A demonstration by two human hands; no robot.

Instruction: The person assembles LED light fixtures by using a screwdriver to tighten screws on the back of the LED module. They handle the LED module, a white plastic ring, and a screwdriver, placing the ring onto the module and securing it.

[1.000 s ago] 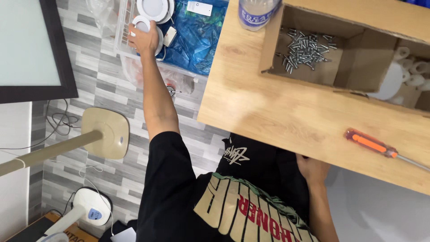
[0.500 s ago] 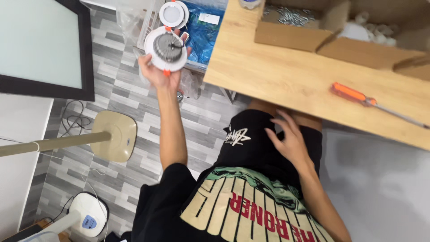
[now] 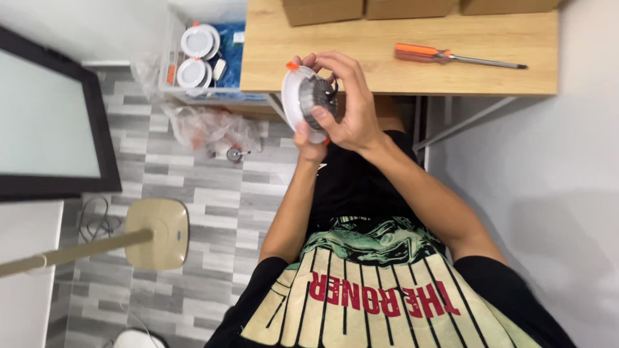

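Observation:
A round white recessed light fixture (image 3: 295, 96) with a grey finned back and orange spring clips is held in front of my chest, just below the wooden table's front edge (image 3: 400, 82). My left hand (image 3: 308, 143) grips its lower rim from underneath. My right hand (image 3: 348, 96) wraps over the fixture's back, fingers on the grey heat sink. An orange-handled screwdriver (image 3: 451, 57) lies on the table to the right of my hands.
Two more white round fixtures (image 3: 195, 57) sit in a bin on the floor at the table's left. Crumpled clear plastic (image 3: 206, 125) lies below it. A dark-framed panel (image 3: 51, 122) and a beige lamp base (image 3: 158, 233) stand at the left. Cardboard boxes (image 3: 322, 9) line the table's back.
My left hand has carried the fixture from the floor bin up to my chest. My right hand rose from my lap and took hold of the fixture's back.

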